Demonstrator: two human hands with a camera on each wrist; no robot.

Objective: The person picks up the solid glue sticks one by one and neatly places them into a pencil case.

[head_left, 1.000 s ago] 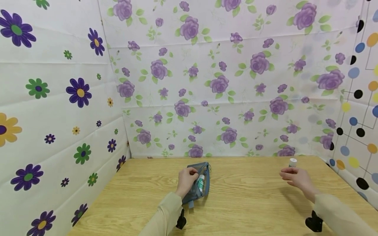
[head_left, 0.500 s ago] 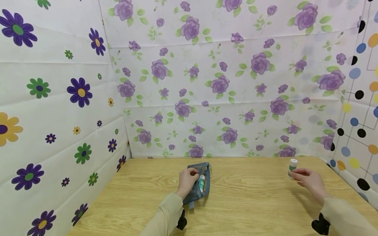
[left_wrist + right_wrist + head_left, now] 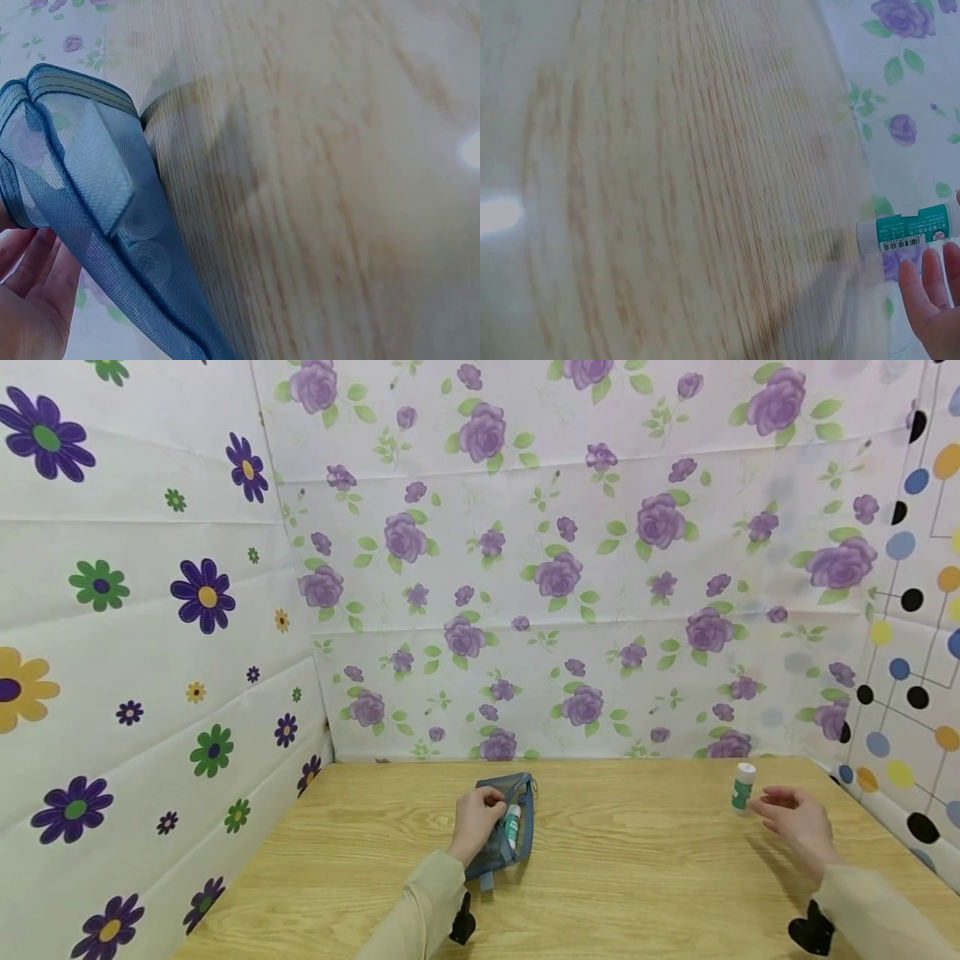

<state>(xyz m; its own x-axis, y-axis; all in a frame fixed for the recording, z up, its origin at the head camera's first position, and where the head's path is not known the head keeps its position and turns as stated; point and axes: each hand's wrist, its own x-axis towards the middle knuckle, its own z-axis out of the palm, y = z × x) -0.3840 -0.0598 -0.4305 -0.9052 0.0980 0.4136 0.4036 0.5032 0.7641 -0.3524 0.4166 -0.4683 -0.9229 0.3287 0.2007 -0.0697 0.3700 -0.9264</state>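
My left hand (image 3: 478,822) pinches the rim of a blue-grey mesh zip pouch (image 3: 528,827) on the table. A glue stick (image 3: 512,827) with a green label shows in the pouch's opening. In the left wrist view, the pouch (image 3: 142,195) rises tilted, its fabric tab (image 3: 101,169) facing the camera, and my fingers behind it are partly hidden. Towards the right, a second glue stick (image 3: 742,787), white-capped and green-labelled, stands upright on the table. Just beside it, my right hand (image 3: 798,827) has relaxed fingers and holds nothing; the right wrist view shows its fingertips (image 3: 909,277) by the glue stick (image 3: 907,229).
The wood-grain table (image 3: 622,860) spreads between the two hands. A rose-patterned sheet (image 3: 585,610) hangs along its back edge. Flowered and dotted sheets close off the left and right sides.
My right hand has let go of the upright glue stick and drawn back a little to the right. The left hand and the pouch have stayed in place.
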